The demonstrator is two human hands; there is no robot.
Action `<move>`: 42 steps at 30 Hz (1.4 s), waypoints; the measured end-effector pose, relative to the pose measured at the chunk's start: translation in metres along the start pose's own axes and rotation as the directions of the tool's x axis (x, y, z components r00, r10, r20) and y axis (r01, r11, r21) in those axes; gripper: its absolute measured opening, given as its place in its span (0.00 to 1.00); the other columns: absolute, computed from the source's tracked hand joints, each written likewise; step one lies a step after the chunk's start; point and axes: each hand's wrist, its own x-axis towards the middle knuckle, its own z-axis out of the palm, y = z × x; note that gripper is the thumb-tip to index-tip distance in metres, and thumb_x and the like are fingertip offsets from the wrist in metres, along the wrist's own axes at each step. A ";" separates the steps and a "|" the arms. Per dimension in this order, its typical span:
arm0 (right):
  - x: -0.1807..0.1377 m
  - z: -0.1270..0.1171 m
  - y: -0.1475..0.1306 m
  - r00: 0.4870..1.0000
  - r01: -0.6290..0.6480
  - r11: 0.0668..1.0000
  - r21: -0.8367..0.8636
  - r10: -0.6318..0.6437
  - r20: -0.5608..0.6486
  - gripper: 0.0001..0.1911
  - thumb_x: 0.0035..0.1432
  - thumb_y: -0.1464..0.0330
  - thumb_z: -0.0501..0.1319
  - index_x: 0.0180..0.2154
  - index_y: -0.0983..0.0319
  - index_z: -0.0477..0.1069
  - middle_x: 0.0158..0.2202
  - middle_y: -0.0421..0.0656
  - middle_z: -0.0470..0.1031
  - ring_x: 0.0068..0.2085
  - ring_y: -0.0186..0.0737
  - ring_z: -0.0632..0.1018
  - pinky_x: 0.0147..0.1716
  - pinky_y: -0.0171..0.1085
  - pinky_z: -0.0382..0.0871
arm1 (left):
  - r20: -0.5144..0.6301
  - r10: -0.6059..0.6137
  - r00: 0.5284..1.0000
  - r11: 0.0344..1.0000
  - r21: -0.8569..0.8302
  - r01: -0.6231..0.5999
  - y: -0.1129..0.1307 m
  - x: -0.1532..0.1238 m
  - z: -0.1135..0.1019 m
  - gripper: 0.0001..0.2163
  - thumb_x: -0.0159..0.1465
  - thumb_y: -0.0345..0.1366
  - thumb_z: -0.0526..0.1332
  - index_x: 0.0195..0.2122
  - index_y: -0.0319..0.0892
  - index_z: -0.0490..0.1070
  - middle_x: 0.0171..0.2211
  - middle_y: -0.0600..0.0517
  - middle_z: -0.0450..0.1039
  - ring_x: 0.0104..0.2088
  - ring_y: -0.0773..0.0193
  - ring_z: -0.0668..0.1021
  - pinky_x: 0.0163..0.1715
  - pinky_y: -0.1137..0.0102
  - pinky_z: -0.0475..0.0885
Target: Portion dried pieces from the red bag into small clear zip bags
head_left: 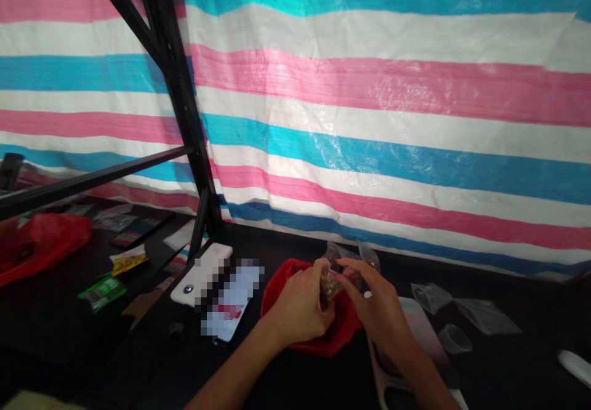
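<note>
Above a red plastic bag that lies opened out on the black table, both hands meet. My left hand is closed around a small clear bag with brownish-gold bits inside; what exactly the bits are is too small to tell. The fingers of my right hand pinch the same bag near its top. Just behind the hands are more small clear plastic bags, one with dark contents. Part of the red bag's inside is hidden by my hands.
A white device with a round lens and a phone lie to the left. On the right are a pale phone case, clear bags and a small clear cup. A black metal frame stands left, before a striped sheet.
</note>
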 end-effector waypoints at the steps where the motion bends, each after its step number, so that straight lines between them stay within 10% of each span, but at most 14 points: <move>1: 0.000 0.000 -0.002 1.000 0.011 1.000 0.016 -0.011 -0.003 0.10 0.64 0.63 0.62 0.45 0.57 0.77 0.34 0.41 0.80 0.34 0.41 0.80 0.39 0.39 0.75 | -0.008 0.009 1.000 1.000 -0.005 -0.009 0.000 0.000 0.000 0.22 0.56 0.29 0.63 0.52 0.46 0.61 0.44 0.47 0.78 0.44 0.51 0.81 0.43 0.62 0.74; 13: 0.000 -0.003 -0.006 0.999 0.034 0.998 0.058 -0.034 -0.009 0.10 0.64 0.65 0.62 0.46 0.58 0.77 0.32 0.40 0.79 0.32 0.38 0.79 0.36 0.35 0.76 | -0.062 -0.060 0.996 0.998 0.013 0.061 -0.001 0.000 0.003 0.30 0.56 0.38 0.69 0.60 0.46 0.62 0.51 0.45 0.76 0.51 0.47 0.78 0.53 0.54 0.71; 27: -0.003 -0.001 -0.004 0.993 0.096 0.994 0.052 -0.099 0.060 0.13 0.65 0.66 0.61 0.50 0.55 0.76 0.47 0.44 0.81 0.47 0.43 0.81 0.51 0.42 0.75 | 0.012 -0.060 0.998 0.990 -0.127 0.061 0.002 0.002 0.000 0.09 0.64 0.39 0.65 0.43 0.44 0.70 0.40 0.50 0.79 0.42 0.55 0.79 0.44 0.63 0.71; 32: -0.001 -0.003 -0.007 0.988 0.151 0.988 0.045 -0.152 0.029 0.11 0.66 0.68 0.60 0.48 0.55 0.76 0.41 0.43 0.82 0.42 0.41 0.81 0.46 0.40 0.77 | -0.012 -0.043 0.999 0.970 -0.241 0.039 0.000 0.001 0.001 0.31 0.58 0.34 0.71 0.60 0.46 0.62 0.56 0.47 0.73 0.56 0.54 0.75 0.56 0.60 0.69; 42: -0.002 -0.005 -0.005 0.988 0.155 0.987 0.043 -0.156 0.011 0.10 0.65 0.68 0.61 0.47 0.55 0.76 0.44 0.43 0.82 0.45 0.43 0.82 0.49 0.42 0.76 | -0.041 0.000 0.999 0.986 -0.164 -0.007 -0.007 0.001 0.003 0.31 0.59 0.34 0.70 0.63 0.46 0.61 0.60 0.46 0.70 0.60 0.52 0.71 0.62 0.54 0.65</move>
